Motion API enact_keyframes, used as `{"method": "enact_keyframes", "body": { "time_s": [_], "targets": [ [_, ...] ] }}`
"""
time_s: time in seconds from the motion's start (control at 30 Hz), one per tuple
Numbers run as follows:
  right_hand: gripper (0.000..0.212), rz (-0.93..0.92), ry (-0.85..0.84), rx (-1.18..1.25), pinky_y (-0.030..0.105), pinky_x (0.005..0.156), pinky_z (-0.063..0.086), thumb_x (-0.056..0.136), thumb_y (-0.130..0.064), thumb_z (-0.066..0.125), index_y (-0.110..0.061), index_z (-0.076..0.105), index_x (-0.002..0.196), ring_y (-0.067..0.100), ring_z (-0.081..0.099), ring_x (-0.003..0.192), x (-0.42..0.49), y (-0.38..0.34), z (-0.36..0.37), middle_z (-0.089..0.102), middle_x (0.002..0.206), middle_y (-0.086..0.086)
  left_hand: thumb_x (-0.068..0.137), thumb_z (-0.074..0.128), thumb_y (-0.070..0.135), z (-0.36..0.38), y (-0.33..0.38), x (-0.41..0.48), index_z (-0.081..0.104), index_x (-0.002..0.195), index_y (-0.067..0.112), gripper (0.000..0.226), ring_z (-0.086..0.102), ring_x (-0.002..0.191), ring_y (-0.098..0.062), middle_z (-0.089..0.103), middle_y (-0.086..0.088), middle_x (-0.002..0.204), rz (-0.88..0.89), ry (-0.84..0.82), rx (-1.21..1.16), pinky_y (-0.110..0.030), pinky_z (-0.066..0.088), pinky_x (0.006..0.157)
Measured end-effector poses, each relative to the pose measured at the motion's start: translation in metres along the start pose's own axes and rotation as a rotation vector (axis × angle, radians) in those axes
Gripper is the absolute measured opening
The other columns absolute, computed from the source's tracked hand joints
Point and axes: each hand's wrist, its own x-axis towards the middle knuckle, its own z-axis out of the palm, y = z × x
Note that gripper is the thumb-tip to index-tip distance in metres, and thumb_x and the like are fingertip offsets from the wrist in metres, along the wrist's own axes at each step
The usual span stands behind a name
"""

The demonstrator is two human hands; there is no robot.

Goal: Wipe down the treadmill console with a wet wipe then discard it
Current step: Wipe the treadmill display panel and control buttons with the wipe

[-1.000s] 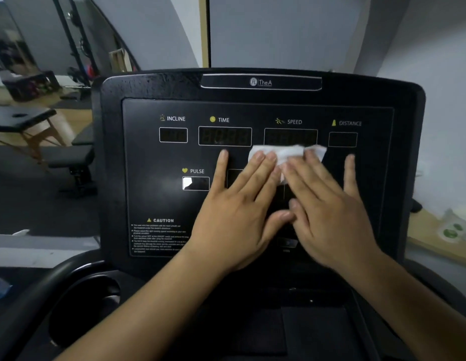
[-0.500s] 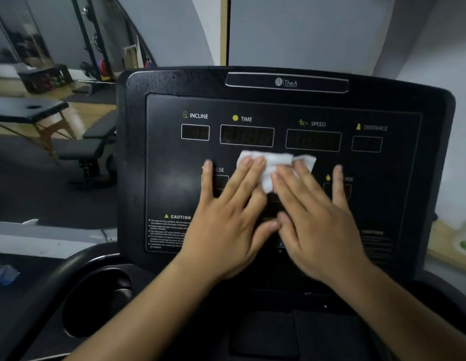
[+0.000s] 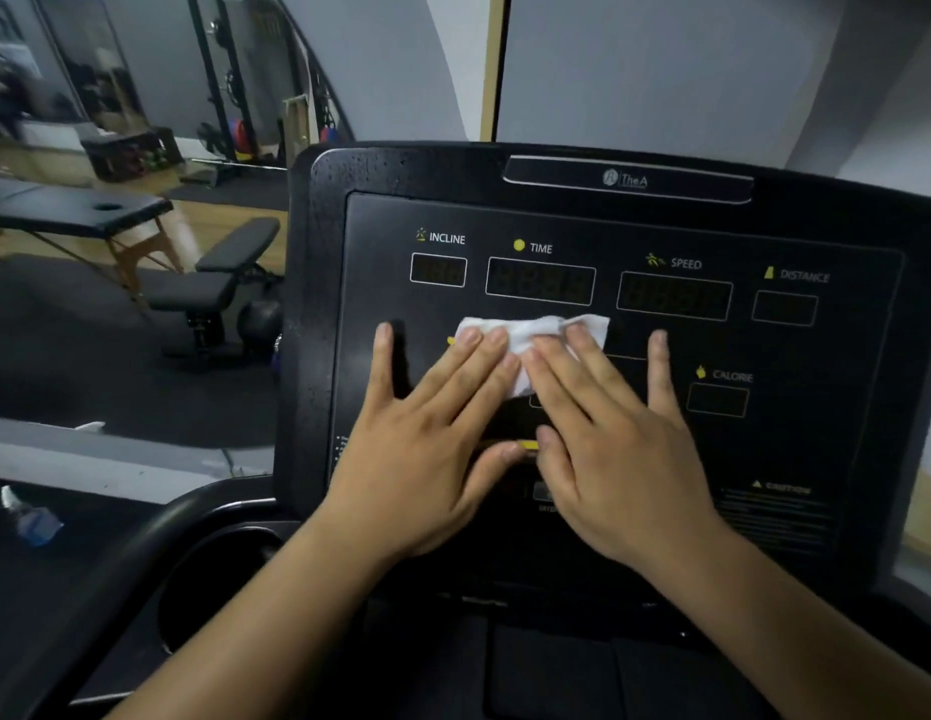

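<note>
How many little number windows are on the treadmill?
5 showing: incline, time, speed, distance along the top, calorie lower right. Left hand and right hand may hide more.

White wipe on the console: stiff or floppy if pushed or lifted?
Probably floppy: the wet wipe is crumpled and bunched, holding no flat shape. Likely glides on the glossy treadmill console where the left hand and right hand press it flat; its free upper edge may fold. Looks thin and light, so it should droop when lifted.
</note>
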Motion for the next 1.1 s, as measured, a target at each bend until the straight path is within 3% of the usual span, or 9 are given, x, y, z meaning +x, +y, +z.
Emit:
{"method": "enact_keyframes", "body": {
  "time_s": [0.2, 0.4, 0.67, 0.9, 1.1],
  "targets": [
    [0.059, 0.021, 0.008, -0.036, 0.068, 0.115, 0.005, 0.096, -0.034, 0.032, -0.012, 0.034, 0.150, 0.017, 0.017, 0.149, 0.059, -0.003, -0.013, 0.029, 0.159, 0.003, 0.102, 0.022, 0.051, -0.020, -0.030, 0.034, 0.034, 0.151, 0.011, 0.064, 0.021, 0.149, -0.020, 0.027, -0.007, 0.160, -0.054, 0.050, 0.052, -0.065, 0.006, 0.116],
    [0.061, -0.062, -0.027, -0.012, 0.068, 0.114, 0.010, 0.094, -0.035, 0.037, -0.011, 0.035, 0.150, 0.018, 0.017, 0.150, 0.021, -0.031, 0.006, 0.031, 0.158, 0.002, 0.103, 0.024, 0.050, 0.000, -0.021, -0.020, 0.040, 0.147, 0.006, 0.064, 0.025, 0.148, -0.024, 0.031, -0.011, 0.158, -0.075, 0.082, 0.016, -0.061, 0.012, 0.118],
    [0.061, -0.039, -0.024, -0.047, 0.069, 0.114, 0.005, 0.094, -0.037, 0.030, -0.011, 0.035, 0.149, 0.020, 0.018, 0.149, 0.081, -0.049, -0.007, 0.030, 0.158, 0.004, 0.103, 0.021, 0.049, -0.019, -0.054, 0.007, 0.037, 0.149, 0.006, 0.066, 0.024, 0.148, -0.023, 0.030, -0.011, 0.158, -0.187, 0.082, 0.073, -0.059, 0.004, 0.119],
    [0.062, -0.151, -0.054, -0.048, 0.070, 0.112, 0.011, 0.090, -0.035, 0.033, -0.008, 0.042, 0.145, 0.020, 0.026, 0.147, 0.055, -0.065, 0.006, 0.038, 0.155, 0.005, 0.102, 0.030, 0.048, -0.007, -0.053, -0.042, 0.046, 0.144, 0.005, 0.062, 0.031, 0.145, -0.023, 0.037, -0.011, 0.155, -0.172, 0.090, 0.069, -0.063, 0.015, 0.116],
    [0.066, -0.109, -0.082, -0.088, 0.068, 0.115, 0.002, 0.090, -0.035, 0.023, -0.012, 0.026, 0.152, 0.019, 0.011, 0.151, 0.102, -0.078, 0.000, 0.022, 0.162, 0.003, 0.102, 0.023, 0.048, -0.025, -0.074, -0.009, 0.036, 0.149, 0.003, 0.066, 0.026, 0.147, -0.024, 0.033, -0.015, 0.156, -0.303, 0.077, 0.137, -0.057, 0.005, 0.120]
  ]
}}
